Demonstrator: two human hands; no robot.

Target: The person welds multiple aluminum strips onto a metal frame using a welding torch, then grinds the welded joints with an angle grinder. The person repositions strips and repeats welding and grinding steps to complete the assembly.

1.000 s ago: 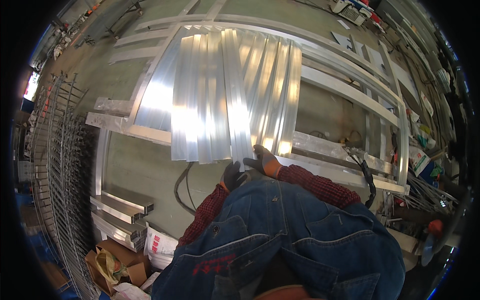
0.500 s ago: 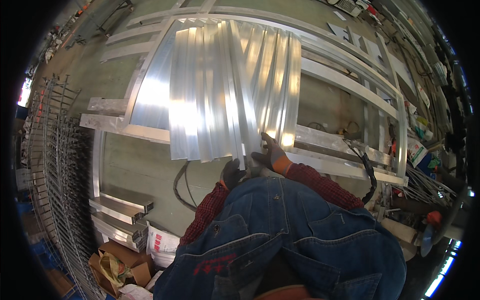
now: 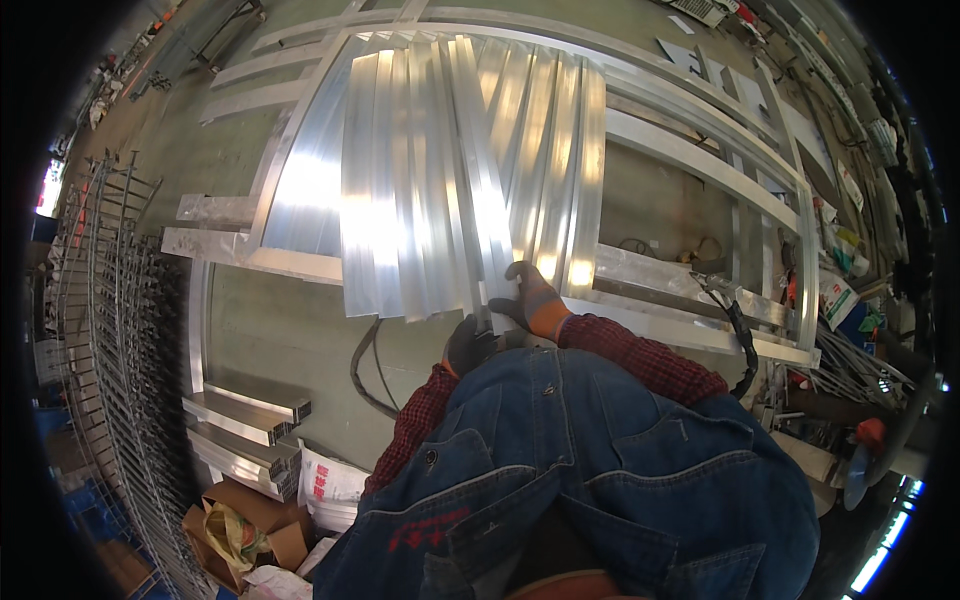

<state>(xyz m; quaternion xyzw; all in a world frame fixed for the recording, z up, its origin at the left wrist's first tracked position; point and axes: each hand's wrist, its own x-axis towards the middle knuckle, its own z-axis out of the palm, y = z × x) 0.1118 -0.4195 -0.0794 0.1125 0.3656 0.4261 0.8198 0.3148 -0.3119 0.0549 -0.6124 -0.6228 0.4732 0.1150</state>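
Observation:
A long silvery metal profile (image 3: 487, 215) slants across the top of a pile, its near end between my two gloved hands. My left hand (image 3: 470, 343), in a dark glove with an orange cuff, is closed at the left side of that end. On the other side, my right hand (image 3: 539, 303) has its thumb and forefinger around the profile's edge. Beneath it, more metal profiles lie side by side in a left group (image 3: 395, 190) and a right group (image 3: 550, 165), fanned slightly apart. Bright glare hides some of their surfaces.
The pile rests on a large metal frame (image 3: 700, 177) with crossing bars. A black cable (image 3: 738, 325) hangs over its near right side. At lower left are stacked profiles (image 3: 240, 415), a white sack (image 3: 333, 482) and a cardboard box (image 3: 262, 505). Metal racks (image 3: 125, 330) stand left.
The near end of the profile has shifted slightly right and turned between my hands. My right hand has moved a little to the left, with its forefinger curled further over the edge.

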